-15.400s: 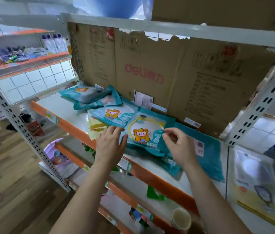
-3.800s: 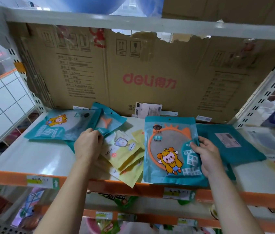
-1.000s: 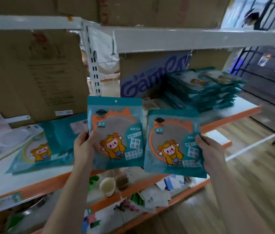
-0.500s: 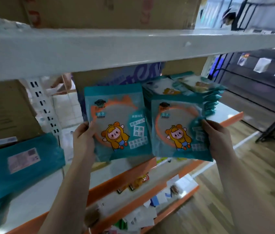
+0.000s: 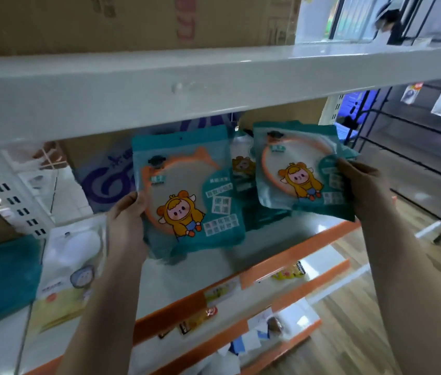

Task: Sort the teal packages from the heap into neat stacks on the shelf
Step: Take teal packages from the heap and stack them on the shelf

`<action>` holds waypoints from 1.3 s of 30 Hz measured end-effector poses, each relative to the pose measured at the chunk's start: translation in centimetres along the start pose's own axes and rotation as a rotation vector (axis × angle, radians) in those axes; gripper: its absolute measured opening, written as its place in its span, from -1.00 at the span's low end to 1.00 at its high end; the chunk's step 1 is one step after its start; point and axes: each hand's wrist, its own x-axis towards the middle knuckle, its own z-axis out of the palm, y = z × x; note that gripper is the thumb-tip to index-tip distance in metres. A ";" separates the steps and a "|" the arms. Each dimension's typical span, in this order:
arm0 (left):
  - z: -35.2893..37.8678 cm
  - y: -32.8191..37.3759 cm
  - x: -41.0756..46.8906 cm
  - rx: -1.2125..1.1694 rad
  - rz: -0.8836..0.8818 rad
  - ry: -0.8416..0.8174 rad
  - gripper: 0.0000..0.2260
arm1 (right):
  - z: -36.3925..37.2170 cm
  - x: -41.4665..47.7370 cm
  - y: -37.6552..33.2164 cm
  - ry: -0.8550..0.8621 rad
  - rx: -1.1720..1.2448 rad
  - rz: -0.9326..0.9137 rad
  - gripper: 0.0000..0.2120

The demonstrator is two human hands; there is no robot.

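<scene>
A white shelf (image 5: 186,272) with an orange front edge runs under a pale beam (image 5: 159,90), and a box (image 5: 103,180) with purple lettering stands at its back. Both your bare arms reach up from below, wrists well apart. A stack (image 5: 243,169) of teal packs sits on the shelf, mostly hidden by what you hold. Your left hand (image 5: 127,223) grips the left pack (image 5: 192,190) by its left edge, thumb on the front and fingers curled behind, holding it upright and facing you above the shelf. Your right hand (image 5: 362,188) pinches the right pack (image 5: 295,169) at its right edge, thumb across the front. This pack tilts over the stack; whether it touches cannot be told. A narrow gap separates the two packs. A pale pouch (image 5: 70,266) lies on the shelf at far left.
</scene>
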 end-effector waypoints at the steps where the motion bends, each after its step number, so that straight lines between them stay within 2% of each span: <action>1: 0.8 -0.3 -0.4 -0.018 0.010 0.012 -0.81 | -0.4 1.4 -0.5 -0.030 0.000 -0.009 -0.54; 3: 2.5 -0.8 -1.3 -0.034 0.045 0.033 -0.79 | -1.3 4.2 -1.6 -0.100 -0.013 -0.027 -0.52; 6: 4.5 -1.8 -2.9 -0.055 0.076 0.113 -0.74 | -2.4 8.6 -3.3 -0.235 -0.048 0.003 -0.76; 9: 6.3 -2.9 -4.7 -0.081 0.092 0.143 -0.89 | -3.0 12.8 -4.8 -0.348 -0.136 0.072 -0.93; 13: 8.4 -4.3 -7.4 -0.052 0.129 0.166 -0.92 | -3.0 16.9 -5.5 -0.443 -0.285 0.142 -0.80; 16: 9.2 -5.0 -8.6 -0.082 0.124 0.196 -0.83 | -2.4 18.8 -5.1 -0.407 -0.374 0.089 -0.75; 19: 10.0 -5.8 -9.4 -0.056 0.115 0.257 -0.92 | -1.7 20.1 -4.1 -0.325 -0.430 -0.013 -0.72; 22: 11.0 -6.1 -10.4 -0.041 0.127 0.287 -0.88 | -1.1 21.5 -3.1 -0.268 -0.494 -0.106 -0.65; 27: 12.0 -6.5 -11.4 -0.061 0.149 0.337 -0.74 | -0.2 22.3 -3.1 -0.280 -0.622 -0.206 -0.60; 29: 12.2 -6.7 -11.6 -0.071 0.149 0.341 -0.78 | -0.2 22.4 -2.7 -0.253 -0.672 -0.243 -0.57; 35: 12.6 -6.9 -11.7 -0.093 0.161 0.333 -0.82 | -1.0 22.3 -2.2 -0.265 -0.727 -0.257 -0.63; 39: 12.8 -6.4 -10.9 -0.110 0.171 0.321 -0.90 | -2.3 21.7 -1.6 -0.272 -0.653 -0.280 -0.74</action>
